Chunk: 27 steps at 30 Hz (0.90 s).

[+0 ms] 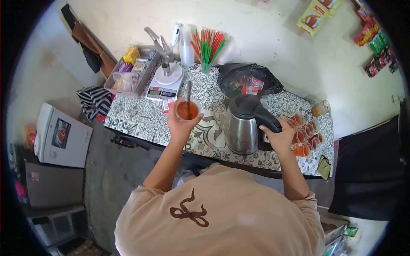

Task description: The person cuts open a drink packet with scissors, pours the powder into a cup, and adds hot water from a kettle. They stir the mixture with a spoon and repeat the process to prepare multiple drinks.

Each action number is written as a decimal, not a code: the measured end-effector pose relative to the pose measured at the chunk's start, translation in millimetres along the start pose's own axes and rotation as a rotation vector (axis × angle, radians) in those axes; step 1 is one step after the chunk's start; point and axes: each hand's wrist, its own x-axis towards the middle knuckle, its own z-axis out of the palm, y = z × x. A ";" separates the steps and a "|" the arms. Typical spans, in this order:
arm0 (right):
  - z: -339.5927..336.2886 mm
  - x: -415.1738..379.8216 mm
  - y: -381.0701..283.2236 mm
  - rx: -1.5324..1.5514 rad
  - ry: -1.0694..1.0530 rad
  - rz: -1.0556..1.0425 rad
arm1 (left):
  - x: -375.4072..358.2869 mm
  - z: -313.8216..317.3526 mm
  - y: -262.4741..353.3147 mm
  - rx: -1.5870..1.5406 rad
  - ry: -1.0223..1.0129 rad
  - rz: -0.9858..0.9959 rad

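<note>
My left hand (181, 126) is wrapped round a clear plastic cup (188, 109) of orange-red drink, with a metal spoon (188, 91) standing in it. At the right, my right hand (279, 135) grips the black handle of a steel electric kettle (241, 128), which is upright over the patterned table (132, 115) with its lid down. Just beyond that hand, several small cups (301, 150) of orange and red drink are grouped together. A red-and-white sachet (168, 105) lies beside the left hand.
Along the back stand a kitchen scale (164, 87) with a small metal cup, a basket (143, 81) of packets, stacked plastic cups (186, 49) and red and green straws (207, 49). A black plastic bag (252, 70) holds sachets. Another cup (321, 108) and a folded cloth (324, 167) are at the right.
</note>
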 end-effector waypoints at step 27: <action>-129.2 -91.2 56.0 0.187 0.129 -0.228 | -139.0 205.0 68.7 -0.571 -1.299 -0.166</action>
